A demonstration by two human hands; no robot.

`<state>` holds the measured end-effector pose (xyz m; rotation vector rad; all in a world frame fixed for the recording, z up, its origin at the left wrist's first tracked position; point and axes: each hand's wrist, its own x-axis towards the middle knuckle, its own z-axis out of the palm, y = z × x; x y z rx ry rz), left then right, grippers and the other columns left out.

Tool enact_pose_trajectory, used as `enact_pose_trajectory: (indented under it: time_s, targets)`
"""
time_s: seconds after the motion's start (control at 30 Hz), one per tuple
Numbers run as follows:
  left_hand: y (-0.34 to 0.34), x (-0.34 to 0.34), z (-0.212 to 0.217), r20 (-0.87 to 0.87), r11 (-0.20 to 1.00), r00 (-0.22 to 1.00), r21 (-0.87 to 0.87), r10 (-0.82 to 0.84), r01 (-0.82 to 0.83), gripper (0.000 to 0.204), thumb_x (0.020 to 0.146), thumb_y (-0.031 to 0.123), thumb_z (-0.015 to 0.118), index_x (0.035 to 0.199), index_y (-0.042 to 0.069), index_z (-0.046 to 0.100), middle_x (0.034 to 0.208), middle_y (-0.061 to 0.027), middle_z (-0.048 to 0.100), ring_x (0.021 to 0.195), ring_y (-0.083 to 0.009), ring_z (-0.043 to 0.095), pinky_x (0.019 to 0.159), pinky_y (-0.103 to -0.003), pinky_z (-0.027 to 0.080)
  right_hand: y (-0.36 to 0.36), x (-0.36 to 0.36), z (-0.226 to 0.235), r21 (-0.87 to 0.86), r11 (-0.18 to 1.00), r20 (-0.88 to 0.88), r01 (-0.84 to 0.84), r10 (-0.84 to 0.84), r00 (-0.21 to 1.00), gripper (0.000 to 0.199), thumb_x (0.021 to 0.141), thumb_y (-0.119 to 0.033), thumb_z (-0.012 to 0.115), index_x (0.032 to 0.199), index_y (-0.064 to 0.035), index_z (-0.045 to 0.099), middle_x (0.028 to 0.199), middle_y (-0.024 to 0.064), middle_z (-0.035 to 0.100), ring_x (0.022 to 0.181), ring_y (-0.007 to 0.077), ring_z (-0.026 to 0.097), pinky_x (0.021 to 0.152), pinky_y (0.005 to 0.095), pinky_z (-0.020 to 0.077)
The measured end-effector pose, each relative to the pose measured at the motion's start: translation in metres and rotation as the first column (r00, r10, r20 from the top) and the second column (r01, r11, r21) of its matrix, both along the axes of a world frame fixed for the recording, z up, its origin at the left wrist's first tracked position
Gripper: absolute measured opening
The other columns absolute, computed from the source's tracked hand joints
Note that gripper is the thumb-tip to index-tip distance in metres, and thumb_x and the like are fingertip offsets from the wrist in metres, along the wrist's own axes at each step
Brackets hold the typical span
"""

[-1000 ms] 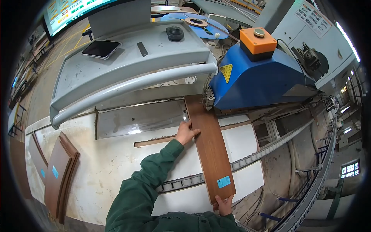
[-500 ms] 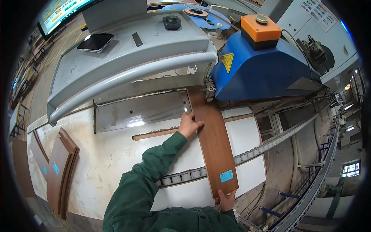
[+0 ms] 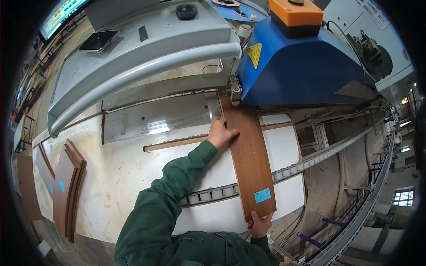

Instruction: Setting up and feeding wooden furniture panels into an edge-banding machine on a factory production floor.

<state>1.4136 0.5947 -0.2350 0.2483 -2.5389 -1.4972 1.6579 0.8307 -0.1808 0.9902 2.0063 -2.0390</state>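
A long brown wood-grain board point(image 3: 249, 150) lies across the white table, its far end beside a small metal block point(image 3: 235, 90) at the blue machine housing point(image 3: 306, 71). My left hand point(image 3: 220, 133) grips the board's left edge toward the far end, thumb on the top face. At the near end my right hand point(image 3: 261, 224) pinches the board, thumb above, with the other fingers partly hidden under it. A blue label point(image 3: 262, 195) sits on the board's near part.
Several similar brown boards point(image 3: 66, 190) are stacked at the table's left. A roller chain track point(image 3: 213, 193) crosses under the board. Beyond it stands a grey console with a tubular rail point(image 3: 146, 82), carrying a phone point(image 3: 98, 41) and a mouse point(image 3: 186, 12). An orange button box point(image 3: 296, 17) tops the housing.
The view has shifted, so the console and machine sit higher in the picture. Both hands keep their hold, and the board has slid slightly right relative to the machine.
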Motion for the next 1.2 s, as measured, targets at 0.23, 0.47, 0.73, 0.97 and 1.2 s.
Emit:
enact_pose_trajectory:
  time_s: [0.23,0.47,0.73,0.97,1.2]
  targets:
    - [0.027,-0.020,-0.001,0.055,0.998,0.998,0.061,-0.026,0.022,0.041,0.056,0.025,0.074,0.080,-0.004,0.059,0.077,-0.0164,0.051,0.077,-0.0257,0.049,0.072,-0.034,0.043,0.031,-0.021,-0.004,0.037,0.999,-0.007,-0.003,0.003,1.000,0.063,0.074,-0.004,0.060,0.125,-0.0102,0.022,0.073,0.0091,0.053,0.035,0.0120,0.042,0.030,0.0233,0.0339]
    - [0.047,-0.020,0.022,0.025,0.998,0.999,0.051,0.034,-0.035,0.049,0.056,0.027,0.073,0.090,-0.004,0.057,0.092,-0.0212,0.044,0.089,-0.0309,0.044,0.078,-0.036,0.041,0.043,-0.031,0.001,0.006,1.000,0.070,-0.005,0.005,0.998,0.066,0.073,-0.003,0.059,0.126,-0.0092,0.020,0.076,0.0109,0.054,0.036,0.0135,0.043,0.031,0.0244,0.0357]
    - [0.055,-0.020,0.012,-0.034,0.997,0.997,0.034,0.068,-0.067,0.045,0.056,0.023,0.069,0.087,-0.004,0.052,0.088,-0.0202,0.043,0.087,-0.0323,0.042,0.077,-0.036,0.041,0.045,-0.032,0.007,0.037,0.998,0.071,-0.042,0.039,0.997,0.067,0.070,-0.002,0.058,0.126,-0.0089,0.021,0.075,0.0135,0.054,0.039,0.0149,0.047,0.033,0.0246,0.0380]
    - [0.060,-0.023,0.011,-0.036,0.990,0.998,0.131,0.059,-0.054,0.047,0.057,0.024,0.071,0.091,-0.004,0.055,0.089,-0.0158,0.040,0.086,-0.0269,0.042,0.077,-0.033,0.040,0.053,-0.037,0.011,0.038,0.998,0.124,-0.051,0.046,0.991,0.072,0.071,-0.003,0.059,0.129,-0.0101,0.018,0.075,0.0137,0.055,0.040,0.0153,0.048,0.035,0.0240,0.0399]
    - [0.068,-0.028,0.011,-0.057,0.994,0.996,0.079,0.075,-0.070,0.046,0.057,0.022,0.069,0.091,-0.005,0.053,0.091,-0.0180,0.041,0.084,-0.0292,0.043,0.076,-0.035,0.041,0.058,-0.042,0.015,0.048,0.999,0.128,-0.024,0.018,0.992,0.071,0.072,-0.003,0.058,0.130,-0.0098,0.018,0.077,0.0143,0.056,0.042,0.0152,0.049,0.036,0.0250,0.0406]
